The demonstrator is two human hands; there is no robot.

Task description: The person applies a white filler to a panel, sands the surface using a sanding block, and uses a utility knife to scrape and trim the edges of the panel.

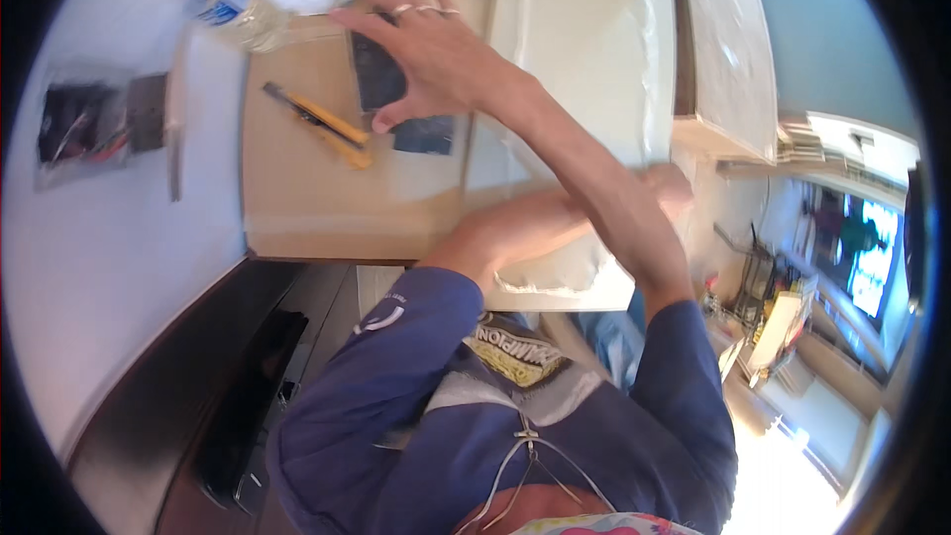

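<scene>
Nearest my lens is the blue long-sleeved top (555, 416) on my own torso, filling the six o'clock edge, both sleeves running up toward the desk (129, 238).

Containers first: a clear plastic water bottle with a blue cap (226, 2) lies on its side at eleven o'clock; I cannot tell how much is in it. A clear plastic bag (84, 124) at nine o'clock holds dark small parts with red bits.

My right hand (431, 50) stretches to twelve o'clock, fingers spread and flat, thumb apart, pressing on a dark flat rectangular sheet (381, 79) that rests on the tan cardboard panel (317, 198). Just at eight o'clock of that hand lies a yellow-and-black utility knife (322, 124), near but not touched. My left hand (669, 183) crosses under the right forearm toward three o'clock, lying on a large white plastic-wrapped slab (584, 50); whether it is closed I cannot tell.

The desk is white; a bright screen (862, 248) glows at three o'clock.
</scene>
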